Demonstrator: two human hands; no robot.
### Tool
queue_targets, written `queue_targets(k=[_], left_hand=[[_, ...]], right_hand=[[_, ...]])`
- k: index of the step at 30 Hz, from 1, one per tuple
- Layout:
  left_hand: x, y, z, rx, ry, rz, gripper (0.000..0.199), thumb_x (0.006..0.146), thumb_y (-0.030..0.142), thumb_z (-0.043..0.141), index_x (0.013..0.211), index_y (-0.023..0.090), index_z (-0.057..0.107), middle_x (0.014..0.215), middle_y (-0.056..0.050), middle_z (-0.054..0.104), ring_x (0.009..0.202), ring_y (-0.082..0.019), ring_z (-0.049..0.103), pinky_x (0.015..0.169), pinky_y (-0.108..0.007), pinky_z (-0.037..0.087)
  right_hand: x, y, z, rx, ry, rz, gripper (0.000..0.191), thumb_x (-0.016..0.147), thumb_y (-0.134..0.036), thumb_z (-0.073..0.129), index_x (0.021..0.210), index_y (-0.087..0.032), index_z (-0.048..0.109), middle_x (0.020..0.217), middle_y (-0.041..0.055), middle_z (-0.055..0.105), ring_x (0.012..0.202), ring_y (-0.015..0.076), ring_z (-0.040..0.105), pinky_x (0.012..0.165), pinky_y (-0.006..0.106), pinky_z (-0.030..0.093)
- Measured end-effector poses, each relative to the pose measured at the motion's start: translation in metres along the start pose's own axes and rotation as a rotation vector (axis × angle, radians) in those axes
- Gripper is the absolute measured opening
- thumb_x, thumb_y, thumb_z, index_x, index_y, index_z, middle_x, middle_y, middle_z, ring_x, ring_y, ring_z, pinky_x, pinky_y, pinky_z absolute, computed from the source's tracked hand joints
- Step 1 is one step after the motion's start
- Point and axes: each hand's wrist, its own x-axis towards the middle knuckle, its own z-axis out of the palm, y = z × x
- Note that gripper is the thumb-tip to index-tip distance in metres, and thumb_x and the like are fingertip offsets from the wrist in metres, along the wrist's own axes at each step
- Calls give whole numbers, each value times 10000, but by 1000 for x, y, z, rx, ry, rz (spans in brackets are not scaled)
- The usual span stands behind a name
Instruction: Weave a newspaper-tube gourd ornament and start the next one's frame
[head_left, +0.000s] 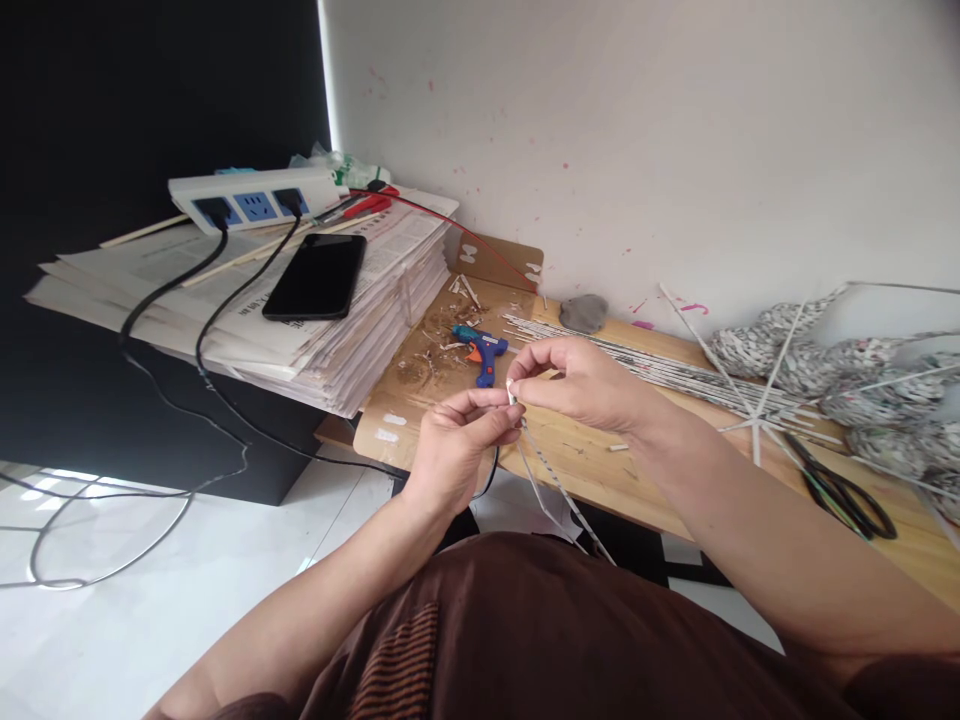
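Observation:
Both hands meet above the front edge of the bench, pinching a thin rolled newspaper strip [549, 474]. Its pale tip stands up between my fingertips, and two lengths hang below toward my lap. My left hand [450, 440] is closed, thumb and forefinger holding the strip from below. Higher and to the right, my right hand [581, 385] grips the tip between thumb and forefinger. Just behind the fingers lies a blue glue gun [489, 350] with a teal nozzle and orange trigger. It rests on a brown cardboard sheet [394, 400] littered with glue and paper scraps.
At left, a tall newspaper stack [382, 340] carries a black phone [316, 277], a power strip [255, 205] and red-handled scissors [371, 203]. Paper rods [637, 358], a grey lump [583, 313], a star-shaped strip frame [756, 418], woven paper pieces [795, 350] and black scissors [847, 495] occupy the right.

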Motion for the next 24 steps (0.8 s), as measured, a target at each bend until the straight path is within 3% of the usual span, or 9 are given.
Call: queue_targets(k=[24], left_hand=[[-1,0,-1,3,7,-4,210,641,210,882,797,131,766,760,-23,733,659,-80,661,640,-189,568]], right_hand=[[-1,-4,-1,-36,-3,-5,78,733,-244,652,758,-184,696,751,6,704,693,133,614,644,256,468]])
